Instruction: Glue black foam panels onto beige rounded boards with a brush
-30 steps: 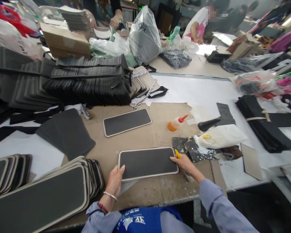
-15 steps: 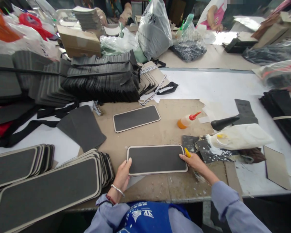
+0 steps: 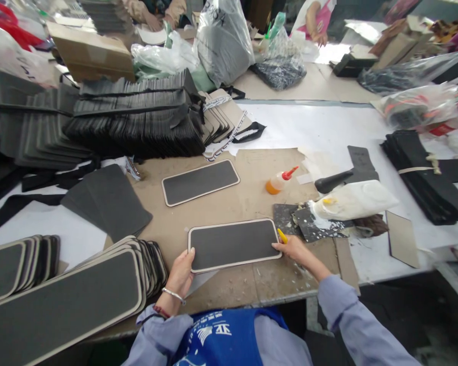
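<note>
The table is evenly and moderately lit, with only soft shadows cast. White glare is seen on the far sheet. Edges are stretched by the wide lens, and the far background is blurred.

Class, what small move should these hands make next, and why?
Probably tilt the yellow tool away from the panel: the right hand holds both, and the tool sits near the rim and might mark it. The left hand grips the other end.
</note>
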`<state>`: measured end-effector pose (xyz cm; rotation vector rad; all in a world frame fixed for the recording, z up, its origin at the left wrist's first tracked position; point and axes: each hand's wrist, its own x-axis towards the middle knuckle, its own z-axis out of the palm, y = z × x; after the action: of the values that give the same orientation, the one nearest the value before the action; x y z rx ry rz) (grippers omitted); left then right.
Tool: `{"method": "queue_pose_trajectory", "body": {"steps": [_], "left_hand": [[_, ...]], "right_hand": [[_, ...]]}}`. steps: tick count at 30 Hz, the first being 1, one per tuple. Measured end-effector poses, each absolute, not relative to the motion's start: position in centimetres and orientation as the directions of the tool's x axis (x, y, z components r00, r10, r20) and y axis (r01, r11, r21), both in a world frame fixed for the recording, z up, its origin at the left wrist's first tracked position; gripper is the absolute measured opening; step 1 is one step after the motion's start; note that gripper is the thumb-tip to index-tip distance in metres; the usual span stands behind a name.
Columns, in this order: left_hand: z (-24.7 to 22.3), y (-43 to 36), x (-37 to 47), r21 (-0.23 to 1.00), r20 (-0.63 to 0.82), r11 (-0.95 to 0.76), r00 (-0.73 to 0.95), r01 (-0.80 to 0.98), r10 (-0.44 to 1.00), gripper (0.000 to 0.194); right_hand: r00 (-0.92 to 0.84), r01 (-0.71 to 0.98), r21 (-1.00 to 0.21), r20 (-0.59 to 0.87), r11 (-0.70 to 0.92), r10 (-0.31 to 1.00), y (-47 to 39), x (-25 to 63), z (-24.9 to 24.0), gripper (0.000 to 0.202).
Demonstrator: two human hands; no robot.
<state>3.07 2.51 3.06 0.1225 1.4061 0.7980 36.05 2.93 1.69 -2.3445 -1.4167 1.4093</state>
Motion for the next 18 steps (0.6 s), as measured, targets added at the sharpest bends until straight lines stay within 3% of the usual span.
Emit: {"method": "queue_pose_trajectory", "body": {"steps": [18], "left_hand": [[3.6,2.7,3.6,0.529,-0.832,0.743,-0.078,-0.409,0.549,0.018]], "right_hand": [[0.162,0.714,-0.471,-0.609,-0.518,0.776,2.8,36.4,0.6,0.013]]}}
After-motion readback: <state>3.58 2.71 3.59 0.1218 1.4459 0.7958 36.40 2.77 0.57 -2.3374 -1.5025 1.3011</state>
